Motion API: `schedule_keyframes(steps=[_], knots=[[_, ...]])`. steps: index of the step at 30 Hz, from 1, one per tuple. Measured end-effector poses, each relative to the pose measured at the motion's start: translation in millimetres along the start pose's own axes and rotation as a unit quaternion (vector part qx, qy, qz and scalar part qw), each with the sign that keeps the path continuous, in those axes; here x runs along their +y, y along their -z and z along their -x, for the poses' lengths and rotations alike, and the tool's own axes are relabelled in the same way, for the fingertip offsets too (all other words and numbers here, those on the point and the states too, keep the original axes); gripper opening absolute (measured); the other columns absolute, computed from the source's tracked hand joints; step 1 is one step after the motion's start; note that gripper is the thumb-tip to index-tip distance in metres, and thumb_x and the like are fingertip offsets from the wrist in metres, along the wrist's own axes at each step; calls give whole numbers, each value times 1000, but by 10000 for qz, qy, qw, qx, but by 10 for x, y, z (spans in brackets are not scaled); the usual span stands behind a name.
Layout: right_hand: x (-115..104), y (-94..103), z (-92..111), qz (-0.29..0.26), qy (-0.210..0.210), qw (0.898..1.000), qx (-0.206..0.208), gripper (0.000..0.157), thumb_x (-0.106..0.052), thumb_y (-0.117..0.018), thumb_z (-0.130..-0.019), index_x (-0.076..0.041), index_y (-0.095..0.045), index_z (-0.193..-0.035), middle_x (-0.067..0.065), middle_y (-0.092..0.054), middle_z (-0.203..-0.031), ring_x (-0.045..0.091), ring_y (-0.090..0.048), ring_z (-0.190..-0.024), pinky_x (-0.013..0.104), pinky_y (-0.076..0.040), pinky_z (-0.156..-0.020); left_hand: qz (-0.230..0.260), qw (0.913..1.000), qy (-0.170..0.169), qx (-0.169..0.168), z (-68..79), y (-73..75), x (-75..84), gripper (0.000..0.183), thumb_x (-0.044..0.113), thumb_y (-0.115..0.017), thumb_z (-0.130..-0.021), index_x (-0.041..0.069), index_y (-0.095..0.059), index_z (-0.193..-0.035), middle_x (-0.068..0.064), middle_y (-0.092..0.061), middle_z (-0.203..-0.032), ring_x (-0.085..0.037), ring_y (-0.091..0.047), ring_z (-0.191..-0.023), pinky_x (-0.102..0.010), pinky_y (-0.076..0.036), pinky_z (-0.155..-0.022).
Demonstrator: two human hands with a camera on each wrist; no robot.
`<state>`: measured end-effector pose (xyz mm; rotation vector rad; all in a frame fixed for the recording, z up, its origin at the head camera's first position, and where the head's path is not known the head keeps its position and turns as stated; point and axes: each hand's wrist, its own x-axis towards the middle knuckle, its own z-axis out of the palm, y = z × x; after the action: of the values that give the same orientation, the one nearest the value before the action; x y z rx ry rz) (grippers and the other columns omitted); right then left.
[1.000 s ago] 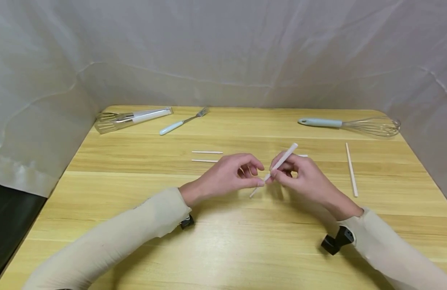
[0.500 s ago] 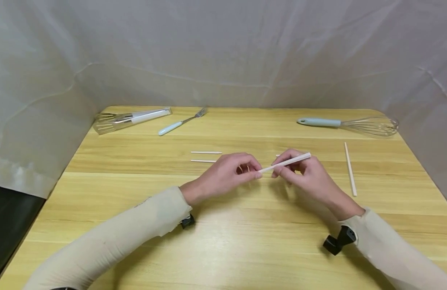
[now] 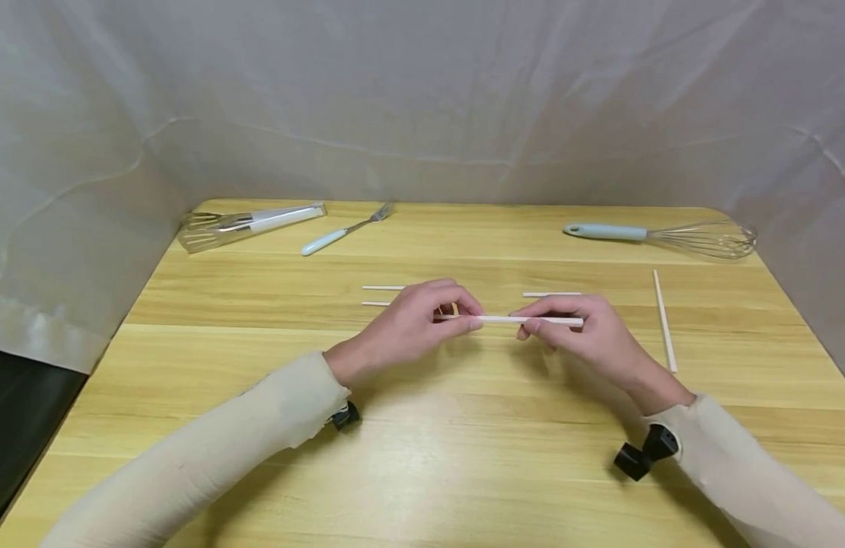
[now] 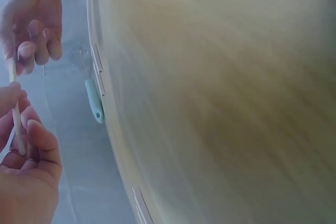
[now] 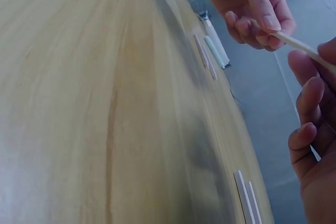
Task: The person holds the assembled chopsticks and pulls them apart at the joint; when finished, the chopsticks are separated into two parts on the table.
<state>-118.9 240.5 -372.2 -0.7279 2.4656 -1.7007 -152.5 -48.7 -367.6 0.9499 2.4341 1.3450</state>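
Observation:
A pale chopstick [image 3: 502,320] lies level between my two hands in the head view. My left hand [image 3: 422,323] pinches its thinner end between thumb and fingers, and a bit of the tip shows past them. Near the thicker end, my right hand [image 3: 583,331] pinches it with thumb and forefinger. Both wrist views show the chopstick [image 4: 17,116] raised above the table. Behind the left hand lie two short pale sticks [image 3: 381,288], their right ends hidden by it. Another short stick [image 3: 551,294] lies just beyond the right hand.
A long chopstick [image 3: 664,321] lies on the wooden table [image 3: 422,472] to the right. Along the back are slotted tongs [image 3: 251,224], a fork [image 3: 347,230] with a pale blue handle, and a whisk [image 3: 658,234]. Grey cloth [image 3: 422,99] hangs around the back and sides.
The chopstick has swung from slanting to level. My left hand has gone from loosely beside it to pinching its thin end, moving slightly left; my right hand keeps its hold.

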Motion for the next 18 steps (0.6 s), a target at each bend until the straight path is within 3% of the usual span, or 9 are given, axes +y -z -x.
schedule_keyframes(steps=[6,9,12,14,18], knots=[[-1,-53,11,372,-230,9990,-124,15,-4,-71,-105,-6,-81,-115,3,-82,-93,15,-75,-89,24,-59,-74,86,9999,112,-55,50,31,-3,9,25,-74,-107,20,-77,-113,7,-74,-104,-10,-68,-91,-25,-60,-83],[-17,-98,12,430,-354,9984,-131,13,-6,-71,-105,-7,-80,-114,3,-81,-94,12,-75,-90,23,-59,-76,-77,9998,37,-156,75,31,5,9,27,-71,-108,21,-75,-114,6,-68,-86,-6,-59,-74,-23,-52,-72],[-41,-148,9,514,-420,9977,-126,10,-9,-72,-105,-8,-79,-112,2,-81,-95,12,-75,-90,24,-58,-77,-380,9990,-139,-190,99,26,16,11,31,-67,-110,24,-75,-114,7,-52,-70,-4,-41,-61,-24,-39,-63],[-57,-178,8,602,-438,9971,-125,8,-11,-74,-105,-8,-78,-110,1,-80,-97,13,-74,-89,24,-57,-77,-556,9979,-274,-177,109,22,22,16,33,-65,-111,22,-76,-114,8,-43,-67,-3,-33,-58,-24,-33,-60],[-83,-214,9,765,-514,9957,-121,10,-16,-76,-104,-8,-77,-109,2,-78,-102,14,-72,-92,25,-55,-78,-699,9967,-350,-213,123,18,25,23,35,-62,-113,20,-79,-116,10,-43,-66,-2,-31,-56,-24,-30,-57]])
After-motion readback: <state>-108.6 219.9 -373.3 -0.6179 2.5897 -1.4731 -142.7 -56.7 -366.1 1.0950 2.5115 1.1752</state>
